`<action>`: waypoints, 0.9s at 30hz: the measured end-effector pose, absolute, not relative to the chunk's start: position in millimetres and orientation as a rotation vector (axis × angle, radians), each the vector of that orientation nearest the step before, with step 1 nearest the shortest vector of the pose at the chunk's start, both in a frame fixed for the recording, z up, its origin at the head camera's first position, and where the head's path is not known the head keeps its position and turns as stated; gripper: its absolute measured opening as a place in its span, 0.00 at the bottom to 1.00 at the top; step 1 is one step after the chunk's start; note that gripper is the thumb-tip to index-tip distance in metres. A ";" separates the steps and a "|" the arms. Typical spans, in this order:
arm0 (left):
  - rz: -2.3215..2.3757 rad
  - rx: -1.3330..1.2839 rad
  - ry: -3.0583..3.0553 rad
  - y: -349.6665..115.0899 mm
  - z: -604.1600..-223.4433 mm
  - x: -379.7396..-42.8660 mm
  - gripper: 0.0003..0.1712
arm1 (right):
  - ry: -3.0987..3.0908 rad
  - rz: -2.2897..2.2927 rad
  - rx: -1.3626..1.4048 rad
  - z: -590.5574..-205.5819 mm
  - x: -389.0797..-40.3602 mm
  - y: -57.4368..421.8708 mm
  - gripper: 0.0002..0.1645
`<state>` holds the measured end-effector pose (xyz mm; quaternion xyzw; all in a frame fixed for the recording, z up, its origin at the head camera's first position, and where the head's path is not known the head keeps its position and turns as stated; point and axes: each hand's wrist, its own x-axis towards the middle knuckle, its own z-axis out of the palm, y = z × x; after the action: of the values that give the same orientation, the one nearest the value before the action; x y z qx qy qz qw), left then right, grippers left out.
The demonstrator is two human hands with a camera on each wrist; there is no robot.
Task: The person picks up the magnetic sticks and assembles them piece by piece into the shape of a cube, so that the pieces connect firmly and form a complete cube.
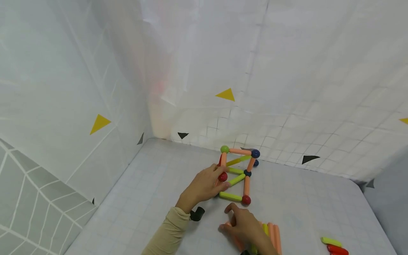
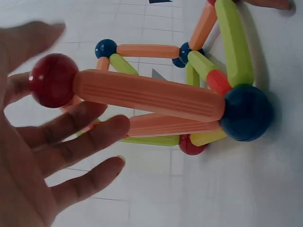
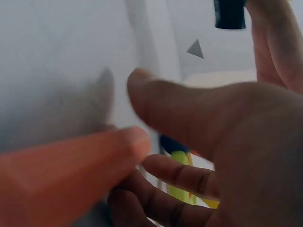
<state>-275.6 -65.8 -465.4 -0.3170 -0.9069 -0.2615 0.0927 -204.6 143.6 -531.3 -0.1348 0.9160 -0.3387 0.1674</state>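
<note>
Meanwhile, left hand [image 1: 204, 185]: spread loosely around a glossy red ball [image 1: 222, 176].
Right hand [image 1: 244, 225]: hung relaxed, fingers half-bent, near ridged orange sticks [image 1: 277, 236].
Orange-and-lime ball-and-stick frame [image 1: 237, 179]: stood on the white counter [image 1: 296, 198].

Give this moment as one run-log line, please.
left hand: fingers spread at red ball | right hand: near orange rod | rod frame: on table

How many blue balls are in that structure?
4: one blue ball at the top right corner, one below it, one halfway down the right side, one lower left by the left hand. Others may be hidden.
</note>
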 end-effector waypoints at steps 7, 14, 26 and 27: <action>-0.922 -1.018 -2.628 -69.9 -471.2 -280.3 0.21 | 2.563 -1.007 -0.509 -535.0 -208.1 148.7 0.14; -1.035 -1.106 -2.567 -74.2 -471.9 -285.0 0.21 | 2.563 -1.443 -0.215 -519.2 -223.6 184.5 0.13; -1.282 -1.143 -2.523 -79.1 -474.3 -289.6 0.19 | 2.285 -2.114 0.465 -510.7 -238.2 217.4 0.32; -1.289 -1.140 -2.522 -79.1 -474.4 -290.0 0.19 | 2.275 -2.133 0.460 -509.9 -238.7 215.9 0.32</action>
<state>-290.0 -79.1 -474.4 -0.3730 -0.8252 -0.4218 0.0441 -238.7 215.9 -509.9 0.1459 0.7216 -0.6767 -0.0053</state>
